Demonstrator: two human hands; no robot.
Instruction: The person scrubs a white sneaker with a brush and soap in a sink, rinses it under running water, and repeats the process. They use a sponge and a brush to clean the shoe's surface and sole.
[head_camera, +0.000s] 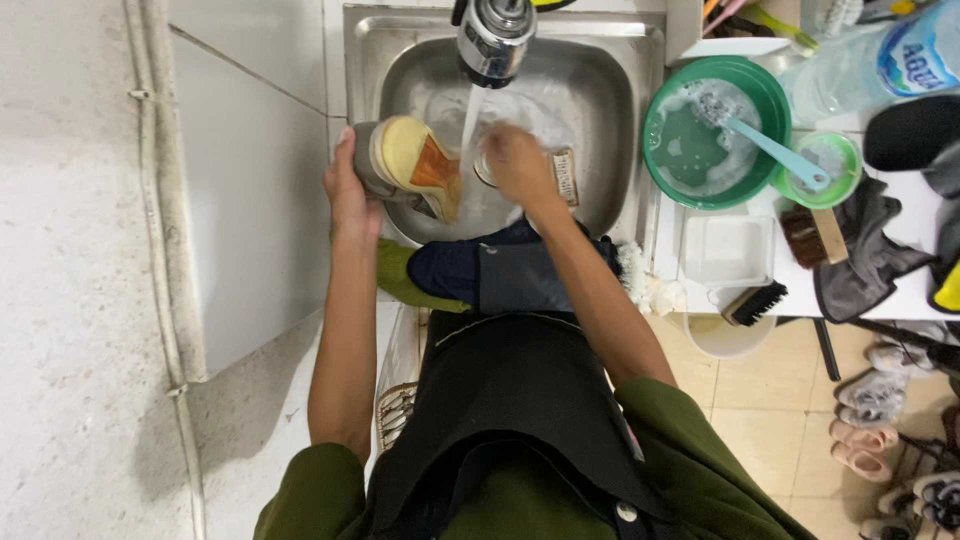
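Gripping a shoe (408, 165) sole-up, left hand (348, 195) aims its toe rightward.

Hands: two, left hand (345, 195) and right hand (518, 165), showing.
Shoes in sink: one shoe (410, 165) being held.
Green bowls: two, large bowl (765, 100), small bowl (850, 150).
Brushes: two, wooden brush (815, 235), black brush (757, 302), lying.

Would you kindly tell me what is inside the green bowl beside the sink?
The green bowl holds soapy, foamy water and a light blue brush leaning over its rim. Foam hides the brush's bristles and part of the bowl's bottom.
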